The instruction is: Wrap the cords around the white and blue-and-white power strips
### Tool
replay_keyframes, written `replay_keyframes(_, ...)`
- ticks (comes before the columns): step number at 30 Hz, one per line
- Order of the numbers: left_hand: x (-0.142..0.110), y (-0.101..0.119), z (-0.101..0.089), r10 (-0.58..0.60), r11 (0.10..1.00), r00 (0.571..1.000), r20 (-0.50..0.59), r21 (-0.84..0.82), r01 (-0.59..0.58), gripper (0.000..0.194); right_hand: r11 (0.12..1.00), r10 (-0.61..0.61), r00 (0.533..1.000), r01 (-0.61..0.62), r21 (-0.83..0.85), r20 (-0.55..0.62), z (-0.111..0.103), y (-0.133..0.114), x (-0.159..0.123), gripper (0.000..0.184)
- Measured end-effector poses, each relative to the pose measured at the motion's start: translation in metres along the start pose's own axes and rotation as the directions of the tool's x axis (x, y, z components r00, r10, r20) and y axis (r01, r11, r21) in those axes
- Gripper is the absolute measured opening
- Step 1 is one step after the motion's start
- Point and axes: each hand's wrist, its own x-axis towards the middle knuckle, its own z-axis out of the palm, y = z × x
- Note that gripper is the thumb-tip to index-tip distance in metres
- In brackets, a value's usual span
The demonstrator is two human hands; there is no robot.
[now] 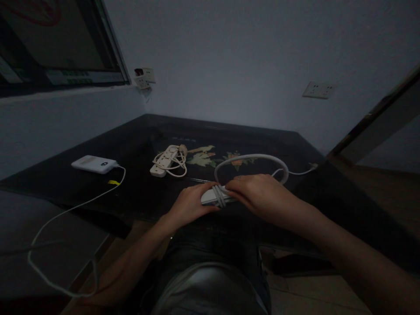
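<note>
Over the table's front part, my left hand [192, 202] is closed on the left end of what looks like a white power strip [207, 197]. Several turns of its cord [220, 197] are wound round the strip. My right hand [259, 192] is closed on the cord by these turns; its fingertips are partly hidden, and it covers the strip's right end. A thick loop of cord [252, 156] arches above my right hand. The cord's far end runs right to a plug [313, 166] on the table.
On the dark, flower-printed table [210, 131] lies another power strip [164, 159] with a tangled cord. At left, a white power bank-like device [95, 163] has a cable [75, 204] hanging off the edge near my left arm. A yellow tag [113, 182] lies beside it. Wall sockets [319, 90] are behind.
</note>
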Motion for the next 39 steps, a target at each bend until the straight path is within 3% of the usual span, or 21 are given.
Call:
replay_keyframes(5, -0.001, -0.001, -0.005, -0.058, 0.992, 0.996, 0.069, -0.105, 0.065, 0.062, 0.999, -0.041, 0.999, 0.041, -0.01, 0.001, 0.002, 0.011, -0.008, 0.038)
replay_keyframes(11, -0.003, 0.006, -0.003, -0.084, 0.975, 0.978, 0.192, -0.188, 0.12, 0.07, 0.961, -0.205, 0.975, 0.184, 0.207, 0.085, -0.005, 0.016, 0.002, 0.03)
replay_keyframes(15, -0.004, 0.005, -0.002, -0.111, 0.963, 0.98, 0.162, -0.224, 0.147, 0.069, 0.94, -0.25, 0.963, 0.215, 0.266, 0.104, -0.008, 0.017, 0.02, 0.029)
replay_keyframes(20, -0.005, -0.002, -0.002, -0.139, 0.929, 0.976, 0.166, -0.32, 0.187, 0.066, 0.948, -0.264, 0.962, 0.244, 0.203, 0.076, -0.008, 0.012, 0.035, 0.024)
replay_keyframes(25, -0.005, -0.011, 0.004, -0.158, 0.873, 0.972, 0.173, -0.435, 0.219, 0.074, 0.92, -0.339, 0.94, 0.32, 0.227, 0.047, -0.006, 0.017, 0.044, 0.023)
replay_keyframes(28, -0.007, -0.014, 0.004, -0.192, 0.819, 0.953, 0.233, -0.496, 0.287, 0.077, 0.871, -0.385, 0.922, 0.348, 0.347, 0.041, -0.007, 0.029, 0.049, 0.022)
replay_keyframes(31, -0.011, -0.012, -0.006, -0.243, 0.751, 0.908, 0.341, -0.526, 0.399, 0.075, 0.836, -0.375, 0.927, 0.34, 0.431, -0.004, -0.008, 0.041, 0.051, 0.023)
replay_keyframes(35, -0.018, -0.006, -0.025, -0.289, 0.701, 0.869, 0.402, -0.529, 0.478, 0.07, 0.808, -0.445, 0.882, 0.47, 0.355, -0.156, -0.005, 0.038, 0.044, 0.021)
replay_keyframes(39, -0.022, -0.007, -0.036, -0.296, 0.698, 0.855, 0.427, -0.514, 0.498, 0.068, 0.85, -0.492, 0.835, 0.522, 0.07, -0.248, 0.0, 0.02, 0.029, 0.023)
